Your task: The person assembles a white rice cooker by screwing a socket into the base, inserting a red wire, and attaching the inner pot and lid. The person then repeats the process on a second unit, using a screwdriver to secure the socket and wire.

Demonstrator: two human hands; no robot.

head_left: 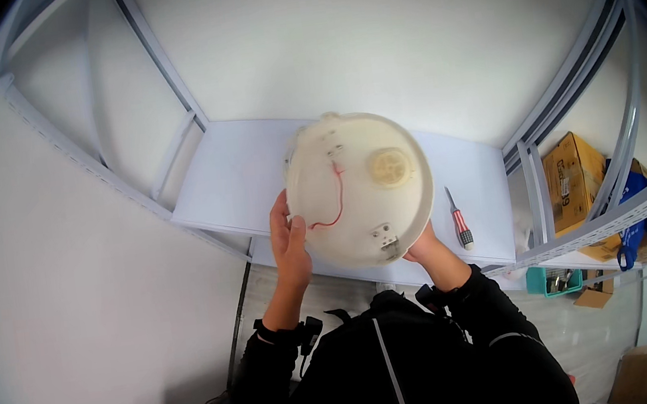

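Note:
Both hands hold a round cream-coloured plastic housing (357, 214) above the shelf, its flat face tilted toward me. Against its left rim my left hand (288, 238) is closed, thumb on the near side. My right hand (424, 248) grips the lower right rim from beneath, with most of its fingers hidden behind the housing. A red wire (339, 192) curves over the left half of the face. At the upper right sits a round yellowish fitting (390, 168), and small metal-looking parts (384, 236) lie near the bottom. To the right, a screwdriver (460, 221) with a red and black handle rests on the shelf.
The pale shelf board (231, 173) spans between grey metal uprights, with a white wall behind. Beyond the right frame stand cardboard boxes (571, 176), a blue bag (632, 225) and a teal bin (539, 280) with items inside.

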